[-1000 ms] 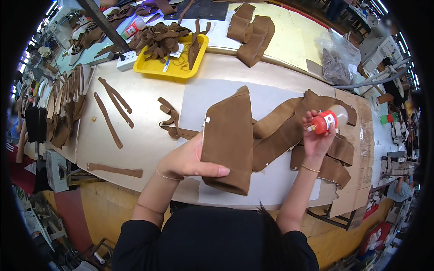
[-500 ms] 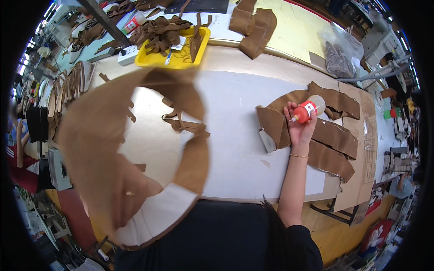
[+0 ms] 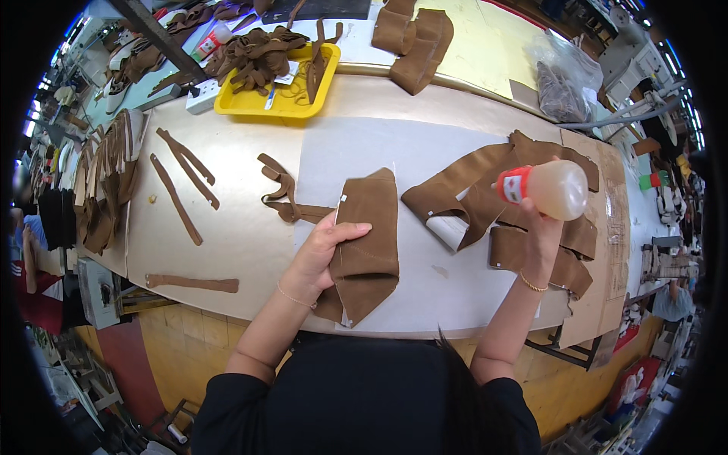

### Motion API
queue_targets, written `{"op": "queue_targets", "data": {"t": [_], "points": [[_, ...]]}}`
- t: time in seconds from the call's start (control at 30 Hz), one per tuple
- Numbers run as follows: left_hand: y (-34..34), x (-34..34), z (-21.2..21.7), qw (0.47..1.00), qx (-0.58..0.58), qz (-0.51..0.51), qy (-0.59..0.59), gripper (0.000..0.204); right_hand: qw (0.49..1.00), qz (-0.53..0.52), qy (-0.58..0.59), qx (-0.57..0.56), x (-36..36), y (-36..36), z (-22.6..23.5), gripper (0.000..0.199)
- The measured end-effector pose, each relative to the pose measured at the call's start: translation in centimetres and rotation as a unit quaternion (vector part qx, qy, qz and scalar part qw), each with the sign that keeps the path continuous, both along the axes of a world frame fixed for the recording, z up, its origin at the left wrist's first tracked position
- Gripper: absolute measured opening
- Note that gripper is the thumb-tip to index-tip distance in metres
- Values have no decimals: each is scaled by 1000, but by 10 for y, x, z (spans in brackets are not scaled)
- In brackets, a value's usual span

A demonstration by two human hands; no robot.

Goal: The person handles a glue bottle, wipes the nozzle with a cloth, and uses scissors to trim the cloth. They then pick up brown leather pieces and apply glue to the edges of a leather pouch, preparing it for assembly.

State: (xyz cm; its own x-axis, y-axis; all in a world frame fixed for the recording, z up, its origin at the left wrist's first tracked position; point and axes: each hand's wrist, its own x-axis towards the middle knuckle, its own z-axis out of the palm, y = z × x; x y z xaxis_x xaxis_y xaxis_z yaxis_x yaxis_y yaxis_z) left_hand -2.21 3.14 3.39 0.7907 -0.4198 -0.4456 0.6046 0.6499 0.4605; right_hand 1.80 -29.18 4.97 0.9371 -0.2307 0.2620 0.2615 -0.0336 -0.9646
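My left hand (image 3: 322, 246) grips a folded brown fabric piece (image 3: 368, 231), its thumb on top and the other fingers underneath. That piece is held over the near middle of the table, with a white edge showing at its lower tip. In my right hand (image 3: 542, 227) is a squeeze bottle (image 3: 557, 188) with a red and white label and pale contents, tipped so its base faces up and right. Its nozzle is hidden. Below the bottle lie several brown fabric panels (image 3: 474, 182), one turned up to show a white underside. A looped brown strip (image 3: 280, 193) lies left of the held piece.
Narrow brown strips (image 3: 177, 199) are spread over the left of the table (image 3: 250, 250). A yellow tray (image 3: 292, 106) heaped with brown strips stands at the back beside a white power strip (image 3: 203, 96). Stacked pieces (image 3: 114, 174) hang at the left edge; cardboard (image 3: 603, 265) lies right.
The large brown piece, swung and blurred at the left before, is now folded in my left hand near the middle. My right hand has moved slightly right and turned the bottle base-up.
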Motion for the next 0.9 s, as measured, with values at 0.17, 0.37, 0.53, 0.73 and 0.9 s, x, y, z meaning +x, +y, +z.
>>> {"op": "queue_targets", "data": {"t": [0.17, 0.37, 0.53, 0.73, 0.9], "points": [[-2, -1, -7, 997, -28, -73, 18, 50, 995, 102, 20, 0, -4, 10, 9, 78], [-1, -6, 16, 980, 43, -172, -87, 61, 994, 70, -21, 85, 20, 47, 11, 96], [-1, -9, 29, 971, 94, -184, -121, 62, 989, 81, -33, 116, 46, 74, 22, 81], [-1, -8, 41, 977, 96, -153, -117, 68, 979, 85, 10, 185, 61, 103, 30, 76], [2, -8, 40, 976, 61, -153, -139, 63, 969, 107, 41, 217, 70, 109, 24, 74]]}}
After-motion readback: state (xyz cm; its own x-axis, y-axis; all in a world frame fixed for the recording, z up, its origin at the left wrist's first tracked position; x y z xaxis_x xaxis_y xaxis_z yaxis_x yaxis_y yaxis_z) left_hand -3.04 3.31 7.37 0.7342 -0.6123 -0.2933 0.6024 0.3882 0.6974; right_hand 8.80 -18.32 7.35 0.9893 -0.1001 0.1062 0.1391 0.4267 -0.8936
